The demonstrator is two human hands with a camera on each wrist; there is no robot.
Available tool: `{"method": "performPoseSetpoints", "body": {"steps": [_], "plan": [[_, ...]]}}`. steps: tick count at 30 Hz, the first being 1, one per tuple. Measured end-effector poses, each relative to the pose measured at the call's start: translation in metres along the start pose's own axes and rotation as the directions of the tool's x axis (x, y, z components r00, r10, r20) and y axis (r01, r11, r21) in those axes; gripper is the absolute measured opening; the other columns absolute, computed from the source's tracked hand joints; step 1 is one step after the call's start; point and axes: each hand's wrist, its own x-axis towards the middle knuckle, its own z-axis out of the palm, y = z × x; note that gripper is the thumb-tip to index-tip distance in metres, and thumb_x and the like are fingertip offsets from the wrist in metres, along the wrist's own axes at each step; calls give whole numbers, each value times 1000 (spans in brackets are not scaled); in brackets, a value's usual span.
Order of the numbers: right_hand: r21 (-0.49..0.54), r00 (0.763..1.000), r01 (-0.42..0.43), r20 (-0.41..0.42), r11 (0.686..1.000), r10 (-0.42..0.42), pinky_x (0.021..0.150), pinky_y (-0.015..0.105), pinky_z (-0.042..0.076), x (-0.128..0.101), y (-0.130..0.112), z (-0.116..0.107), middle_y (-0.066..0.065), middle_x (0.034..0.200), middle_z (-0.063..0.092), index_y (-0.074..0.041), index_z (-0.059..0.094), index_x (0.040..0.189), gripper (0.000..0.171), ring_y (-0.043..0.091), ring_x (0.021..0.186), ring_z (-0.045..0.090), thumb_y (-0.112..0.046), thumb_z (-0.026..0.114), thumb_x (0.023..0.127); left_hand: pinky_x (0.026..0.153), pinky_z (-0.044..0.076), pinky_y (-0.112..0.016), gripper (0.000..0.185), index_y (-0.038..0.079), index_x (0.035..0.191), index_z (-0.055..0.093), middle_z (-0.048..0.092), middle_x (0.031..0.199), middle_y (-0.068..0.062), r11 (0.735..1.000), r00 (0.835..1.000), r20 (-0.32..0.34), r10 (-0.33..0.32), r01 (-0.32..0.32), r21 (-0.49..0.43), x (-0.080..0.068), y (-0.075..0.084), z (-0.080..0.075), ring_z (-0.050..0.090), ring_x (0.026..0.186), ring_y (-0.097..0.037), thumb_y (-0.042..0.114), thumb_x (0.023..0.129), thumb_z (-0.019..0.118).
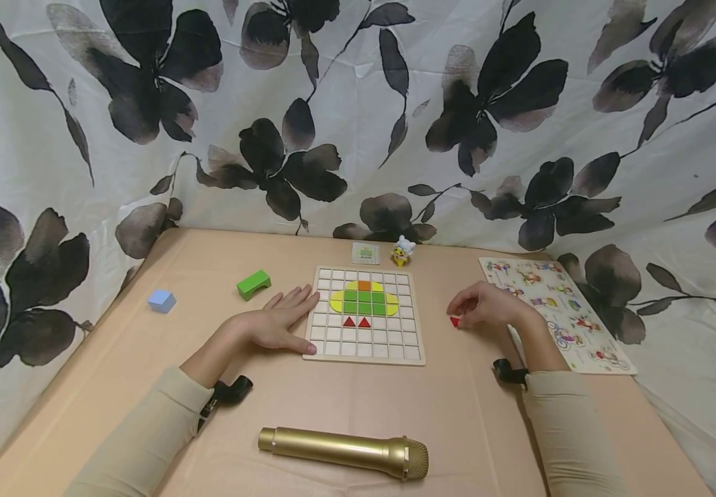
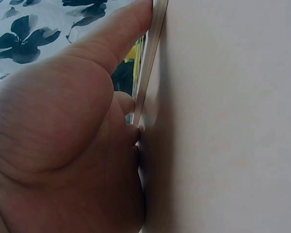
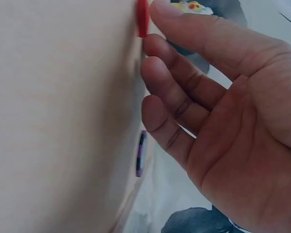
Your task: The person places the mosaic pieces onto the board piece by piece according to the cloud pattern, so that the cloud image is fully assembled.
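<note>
My left hand (image 1: 277,324) lies with fingers spread at the left edge of a white gridded board (image 1: 364,348). Its thumb rests on the board's lower left corner. On the board, yellow curved pieces (image 1: 335,301), green squares (image 1: 364,304) and an orange square (image 1: 364,286) form a rounded shape, with two red triangles (image 1: 349,322) below. To the right of the board, my right hand (image 1: 488,307) pinches a small red piece (image 1: 455,322) low over the table with thumb and forefinger. In the right wrist view, the red piece (image 3: 143,19) shows edge-on beside the thumb tip.
A green arched block (image 1: 253,284) and a blue block (image 1: 161,301) sit left of the board. Behind it are a small pattern card (image 1: 366,253) and a toy figure (image 1: 402,251). A picture board (image 1: 581,345) lies right; a gold microphone (image 1: 339,447) lies in front.
</note>
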Motion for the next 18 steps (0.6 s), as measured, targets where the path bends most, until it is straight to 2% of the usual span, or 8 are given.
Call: {"method": "performPoseSetpoints", "body": {"steps": [2,6,9,11,15,18], "plan": [[-6,1000,11,7,1000,-11,71,22,53,2,2,3,16,94,74,1,79,105,24,16,83,62,2,83,82,128,-6,-62,119,12,169,6,-8,175,-18,1000,1000,-2,-15,15,7,0,1,0,-9,162,-39,71,87,69],[-37,999,40,-8,998,-41,70,20,52,7,4,8,12,89,75,0,79,100,20,14,80,61,3,84,81,128,-6,-63,119,13,169,6,-8,175,-17,1000,1000,-14,-4,4,-3,1,-2,2,-9,162,-39,73,86,68],[-25,999,46,-17,999,-47,69,21,52,9,2,10,11,86,73,-1,77,96,17,14,77,61,2,84,81,127,-6,-65,118,10,168,6,-9,175,-19,1000,1000,-7,6,-6,-11,0,1,0,-9,161,-42,69,88,69],[-12,999,48,-26,999,-48,68,21,52,11,1,12,11,85,73,-1,75,94,16,15,76,61,2,84,81,128,-6,-64,117,9,168,6,-9,175,-19,1000,1000,5,-10,10,8,0,5,-2,-10,161,-41,66,89,70],[-18,997,50,-54,999,-51,69,21,51,14,-3,16,10,85,74,-2,74,92,13,16,76,61,3,82,84,129,-7,-60,118,14,169,5,-10,176,-15,1000,1000,-5,-23,23,19,3,-2,2,-10,162,-36,71,87,68],[-30,994,68,-83,997,-70,69,22,50,16,-8,18,8,85,75,-4,75,92,10,16,77,61,2,80,86,128,-10,-62,120,14,169,4,-11,175,-16,1000,1000,-15,1,-1,-3,5,-9,6,-12,162,-38,74,86,68]]}}
